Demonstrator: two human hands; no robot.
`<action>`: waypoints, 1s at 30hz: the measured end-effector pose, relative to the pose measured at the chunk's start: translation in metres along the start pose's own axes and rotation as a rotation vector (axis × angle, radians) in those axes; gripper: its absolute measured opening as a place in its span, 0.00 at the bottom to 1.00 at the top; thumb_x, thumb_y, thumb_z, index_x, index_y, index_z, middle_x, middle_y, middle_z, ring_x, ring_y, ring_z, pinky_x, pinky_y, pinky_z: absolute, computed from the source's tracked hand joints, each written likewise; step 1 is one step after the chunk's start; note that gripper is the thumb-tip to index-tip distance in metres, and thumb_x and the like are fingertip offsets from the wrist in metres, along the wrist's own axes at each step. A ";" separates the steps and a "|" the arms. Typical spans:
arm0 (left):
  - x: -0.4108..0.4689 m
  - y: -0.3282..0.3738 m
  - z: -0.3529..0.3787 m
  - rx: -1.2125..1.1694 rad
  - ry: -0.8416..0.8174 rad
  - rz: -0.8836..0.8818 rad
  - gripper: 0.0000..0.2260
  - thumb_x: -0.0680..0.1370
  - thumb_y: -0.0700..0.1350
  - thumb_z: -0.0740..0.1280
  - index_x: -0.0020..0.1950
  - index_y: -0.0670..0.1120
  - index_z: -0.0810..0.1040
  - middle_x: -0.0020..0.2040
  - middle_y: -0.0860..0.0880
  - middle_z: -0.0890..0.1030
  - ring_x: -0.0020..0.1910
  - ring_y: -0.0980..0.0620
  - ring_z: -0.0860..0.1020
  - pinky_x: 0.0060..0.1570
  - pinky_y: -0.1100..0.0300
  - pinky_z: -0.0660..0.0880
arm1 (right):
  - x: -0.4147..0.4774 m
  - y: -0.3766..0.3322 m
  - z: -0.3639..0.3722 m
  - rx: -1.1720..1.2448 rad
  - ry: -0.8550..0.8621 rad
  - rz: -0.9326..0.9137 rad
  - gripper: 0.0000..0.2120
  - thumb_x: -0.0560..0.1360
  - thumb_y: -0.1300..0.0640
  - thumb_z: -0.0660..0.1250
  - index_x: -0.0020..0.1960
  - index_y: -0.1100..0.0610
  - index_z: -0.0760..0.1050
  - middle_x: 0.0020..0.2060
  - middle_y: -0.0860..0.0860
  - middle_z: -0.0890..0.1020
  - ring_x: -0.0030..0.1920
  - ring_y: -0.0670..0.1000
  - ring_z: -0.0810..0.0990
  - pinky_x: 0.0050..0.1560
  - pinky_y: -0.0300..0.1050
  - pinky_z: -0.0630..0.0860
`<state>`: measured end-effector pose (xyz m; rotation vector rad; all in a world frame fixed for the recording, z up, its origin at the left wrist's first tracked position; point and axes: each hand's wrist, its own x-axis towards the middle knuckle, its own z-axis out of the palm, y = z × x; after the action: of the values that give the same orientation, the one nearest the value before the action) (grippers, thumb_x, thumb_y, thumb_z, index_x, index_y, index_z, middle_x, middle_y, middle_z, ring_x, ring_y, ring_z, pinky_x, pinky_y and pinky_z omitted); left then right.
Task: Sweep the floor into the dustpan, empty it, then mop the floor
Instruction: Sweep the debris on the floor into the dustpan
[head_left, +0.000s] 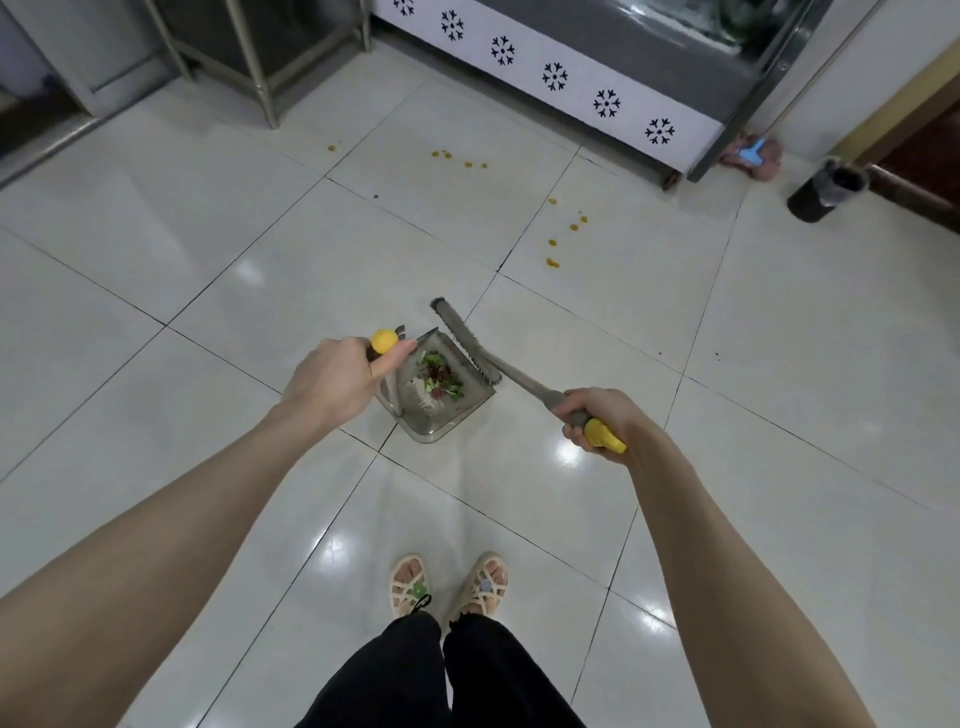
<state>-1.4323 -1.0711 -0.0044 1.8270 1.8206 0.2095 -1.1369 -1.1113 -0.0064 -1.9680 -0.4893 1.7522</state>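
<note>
The fingers (574, 432) of the right hand (597, 415) are curled tight round the top of the broom handle (524, 387), just below its yellow end, so the long shaft can be steered from standing height; the left hand (335, 374) is likewise closed, thumb (395, 358) laid along the yellow-capped dustpan handle (383, 342), which holds the pan steady. Outward from there, the dustpan (441, 422) sits on the floor (208, 234) just ahead of the feet (447, 587), mouth turned to the far right; the broom head (465, 340) lies along that open edge, touching it, placed to push bits over the lip; green and red scraps (439, 382) (vegetable trimmings, by the look) lie heaped inside. Sweeping seems nearly done, though the yellow spots (553, 260) further off look like wet drips better left to mopping. What may be a mop head (750, 156) lies at the far right beside a snowflake-patterned cabinet (556, 98); a dark bin (815, 197) stands near it, a likely place to empty the pan.
</note>
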 end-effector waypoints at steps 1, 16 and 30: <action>0.002 0.003 -0.003 0.005 0.004 0.004 0.33 0.76 0.69 0.52 0.44 0.41 0.80 0.30 0.46 0.72 0.37 0.42 0.74 0.32 0.55 0.64 | -0.003 -0.002 -0.002 0.002 0.010 -0.012 0.09 0.72 0.68 0.65 0.52 0.66 0.73 0.30 0.54 0.71 0.21 0.48 0.71 0.19 0.35 0.65; 0.054 0.098 -0.017 0.030 -0.007 0.209 0.32 0.76 0.68 0.53 0.39 0.40 0.76 0.32 0.45 0.74 0.38 0.42 0.74 0.35 0.54 0.65 | -0.023 -0.027 -0.066 0.031 0.199 -0.103 0.09 0.71 0.71 0.65 0.51 0.70 0.76 0.35 0.58 0.72 0.23 0.51 0.71 0.20 0.34 0.67; 0.146 0.264 0.049 0.135 -0.045 0.292 0.29 0.75 0.71 0.52 0.36 0.46 0.72 0.31 0.48 0.74 0.32 0.50 0.73 0.31 0.56 0.65 | 0.035 -0.070 -0.211 -0.097 0.189 -0.063 0.03 0.70 0.71 0.65 0.39 0.65 0.73 0.29 0.55 0.70 0.23 0.53 0.69 0.22 0.37 0.66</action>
<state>-1.1670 -0.9267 0.0424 2.1721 1.5641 0.1539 -0.9210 -1.0551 0.0211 -2.1351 -0.5739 1.5122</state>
